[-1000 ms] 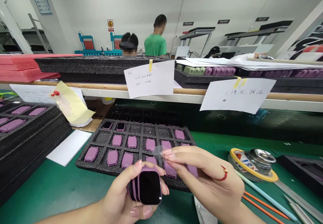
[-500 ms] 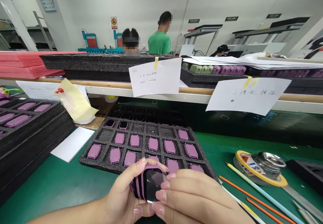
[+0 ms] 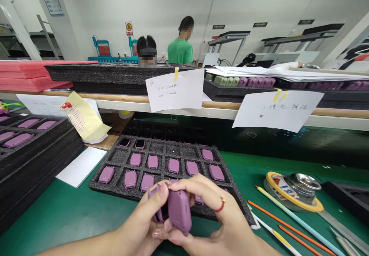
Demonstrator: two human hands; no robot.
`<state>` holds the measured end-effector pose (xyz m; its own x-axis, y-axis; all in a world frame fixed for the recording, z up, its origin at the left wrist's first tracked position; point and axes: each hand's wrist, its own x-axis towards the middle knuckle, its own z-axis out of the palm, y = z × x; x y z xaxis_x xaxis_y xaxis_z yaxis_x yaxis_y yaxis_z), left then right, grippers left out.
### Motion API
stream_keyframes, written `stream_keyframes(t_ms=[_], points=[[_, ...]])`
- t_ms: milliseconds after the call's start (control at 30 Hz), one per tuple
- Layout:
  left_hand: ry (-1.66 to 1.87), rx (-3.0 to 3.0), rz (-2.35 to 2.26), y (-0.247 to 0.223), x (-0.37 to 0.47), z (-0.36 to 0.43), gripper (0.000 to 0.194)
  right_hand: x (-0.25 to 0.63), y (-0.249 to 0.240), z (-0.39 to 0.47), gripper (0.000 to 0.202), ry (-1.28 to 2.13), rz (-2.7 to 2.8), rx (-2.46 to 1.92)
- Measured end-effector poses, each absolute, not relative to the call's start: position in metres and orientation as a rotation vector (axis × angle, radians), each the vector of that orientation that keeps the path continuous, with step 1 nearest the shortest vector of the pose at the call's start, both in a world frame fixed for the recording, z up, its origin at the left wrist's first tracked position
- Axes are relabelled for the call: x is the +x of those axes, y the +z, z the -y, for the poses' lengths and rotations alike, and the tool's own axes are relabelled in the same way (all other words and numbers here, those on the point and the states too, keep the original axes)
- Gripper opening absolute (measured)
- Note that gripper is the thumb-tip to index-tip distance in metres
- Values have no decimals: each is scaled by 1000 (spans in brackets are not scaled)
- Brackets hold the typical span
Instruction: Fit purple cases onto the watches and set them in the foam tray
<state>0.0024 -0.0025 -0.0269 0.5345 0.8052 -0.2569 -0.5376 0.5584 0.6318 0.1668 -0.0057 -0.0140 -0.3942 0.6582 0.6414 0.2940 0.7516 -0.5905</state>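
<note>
My left hand (image 3: 150,217) is wrapped round several purple watch cases (image 3: 155,202) stacked on edge, partly hidden by the fingers. Between the thumb and fingers of my right hand (image 3: 213,217) is one purple watch case (image 3: 179,210), its plain purple back facing me, right beside the stack. Behind both hands lies a black foam tray (image 3: 117,156) with purple cases in its compartments, most back up. Two at its far left show dark screens, one of them a watch (image 3: 140,144).
On the right lie a glass jar (image 3: 307,187) with a yellow-rimmed roll, orange sticks (image 3: 276,219) and tweezers (image 3: 343,244). Stacked foam trays (image 3: 37,160) and a white pad (image 3: 82,166) are at left. A shelf edge (image 3: 123,104) with hanging papers crosses behind; people are beyond it.
My right hand has turned and now grips one case by its edges, back toward me. Before, its fingers lay at a dark screen with clear film on the stack. The view has shifted slightly.
</note>
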Motion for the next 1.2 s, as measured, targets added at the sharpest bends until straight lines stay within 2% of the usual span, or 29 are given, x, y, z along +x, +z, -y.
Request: stream_keyframes(t_ms=[167,300,433,533,633,800,967,1133,1167,1200], points=[[817,429,-585,-29,-4,2,46,170,-13,3,70,522,1979,-696],[749,454,-600,-30,-4,3,53,173,-11,4,69,546,2042,-728],[833,408,-622,-26,0,0,46,186,-9,-17,52,427,2054,-829],[879,389,-746,-26,1,-3,36,201,-17,-57,35,305,1866,-1134],[853,496,-833,-29,0,-3,24,215,-37,-102,34,253,1769,-1326],[791,634,-805,-27,-1,-2,35,232,-70,-140,26,298,1935,-1408],[784,561,-728,-24,-1,-6,39,228,-52,-120,18,415,2024,-1330],[792,448,-608,-29,0,-7,40,195,-4,-47,17,549,2074,-1005],[791,448,-591,-30,0,-7,41,188,2,-32,36,626,2100,-854],[791,446,-580,-31,0,-6,42,183,6,-19,46,648,2121,-770]])
